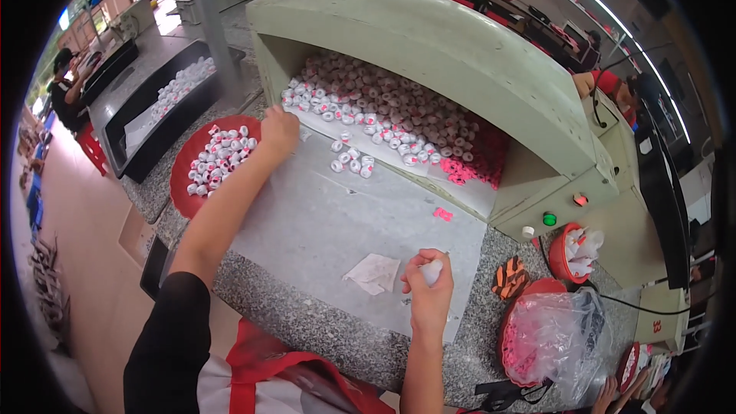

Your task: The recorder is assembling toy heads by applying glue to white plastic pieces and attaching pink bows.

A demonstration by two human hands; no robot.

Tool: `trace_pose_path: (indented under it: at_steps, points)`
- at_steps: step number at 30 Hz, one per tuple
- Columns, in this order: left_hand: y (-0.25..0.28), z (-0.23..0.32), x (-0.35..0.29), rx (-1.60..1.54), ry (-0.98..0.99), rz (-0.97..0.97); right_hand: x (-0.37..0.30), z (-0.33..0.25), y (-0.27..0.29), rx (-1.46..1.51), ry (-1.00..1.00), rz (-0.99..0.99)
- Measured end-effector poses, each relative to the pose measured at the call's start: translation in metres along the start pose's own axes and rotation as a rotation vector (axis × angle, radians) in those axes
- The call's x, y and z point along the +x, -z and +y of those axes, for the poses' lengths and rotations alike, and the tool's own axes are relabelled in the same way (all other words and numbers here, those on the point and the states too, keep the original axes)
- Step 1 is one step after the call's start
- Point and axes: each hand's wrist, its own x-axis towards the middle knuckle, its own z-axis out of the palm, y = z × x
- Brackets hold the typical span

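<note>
My left hand is at the left corner of a pale green arched box, next to a red bowl of small white and pink pieces. Its fingers are closed; what they pinch is hidden. Over the white sheet, my right hand grips a small whitish squeeze bottle. Beside that hand lies a crumpled white cloth. Many round white pieces fill the box's opening, with pink pieces at its right end. Several white pieces sit just in front.
A pink piece lies on the sheet. At right are a plastic-covered red bowl, an orange and black striped item and a red tub. A black tray and metal post stand left. Other people work in the background.
</note>
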Motion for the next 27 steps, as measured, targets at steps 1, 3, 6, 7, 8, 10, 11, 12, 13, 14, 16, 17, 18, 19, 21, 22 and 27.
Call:
trace_pose_path:
  at_steps: [1, 3, 6, 7, 8, 10, 11, 12, 13, 14, 16, 17, 18, 19, 21, 22, 27]
  points:
    - [-0.001, -0.002, 0.008, -0.004, -0.027, 0.012, -0.001, -0.001, -0.002, 0.029, -0.012, -0.043]
    - [-0.002, -0.004, 0.023, 0.042, -0.152, -0.384, -0.004, 0.0, -0.002, 0.03, 0.013, -0.058]
    - [-0.009, 0.005, 0.017, -0.023, -0.184, -0.351, -0.002, 0.004, 0.0, 0.005, 0.051, -0.094]
    - [0.0, 0.017, 0.016, -0.052, -0.171, -0.411, 0.0, 0.007, 0.003, -0.017, 0.062, -0.102]
    - [0.009, 0.029, 0.013, -0.053, -0.179, -0.408, 0.002, 0.01, 0.006, -0.015, 0.064, -0.094]
    - [0.051, 0.061, -0.001, -0.247, -0.243, -0.37, 0.004, 0.017, 0.015, -0.123, 0.193, -0.023]
    - [0.064, 0.07, -0.01, -0.411, -0.273, -0.239, 0.001, 0.016, 0.016, -0.123, 0.177, -0.022]
    - [0.076, 0.079, -0.021, -0.572, -0.297, -0.107, 0.001, 0.013, 0.016, -0.169, 0.209, 0.017]
    - [0.093, 0.089, -0.034, -0.941, -0.269, -0.235, 0.002, 0.01, 0.015, -0.216, 0.241, 0.064]
    - [0.11, 0.099, -0.053, -1.311, -0.226, -0.367, 0.003, 0.008, 0.018, -0.217, 0.222, 0.071]
    - [0.137, 0.102, -0.094, -2.026, -0.076, -0.728, 0.002, -0.003, 0.02, -0.04, 0.24, 0.056]
    - [0.141, 0.103, -0.11, -2.024, -0.067, -0.746, 0.001, -0.011, 0.023, -0.041, 0.224, 0.063]
    - [0.145, 0.103, -0.123, -2.242, 0.04, -0.875, 0.0, -0.021, 0.024, 0.053, 0.214, 0.08]
    - [0.145, 0.104, -0.132, -2.46, 0.163, -1.002, -0.002, -0.027, 0.026, 0.143, 0.204, 0.098]
    - [0.144, 0.109, -0.143, -2.399, 0.167, -0.895, -0.007, -0.034, 0.03, 0.097, 0.2, 0.11]
    - [0.144, 0.11, -0.147, -2.332, 0.156, -0.784, -0.011, -0.038, 0.031, 0.057, 0.207, 0.12]
    - [0.138, 0.109, -0.161, -2.278, 0.072, -0.485, -0.036, -0.028, 0.011, -0.152, 0.43, 0.172]
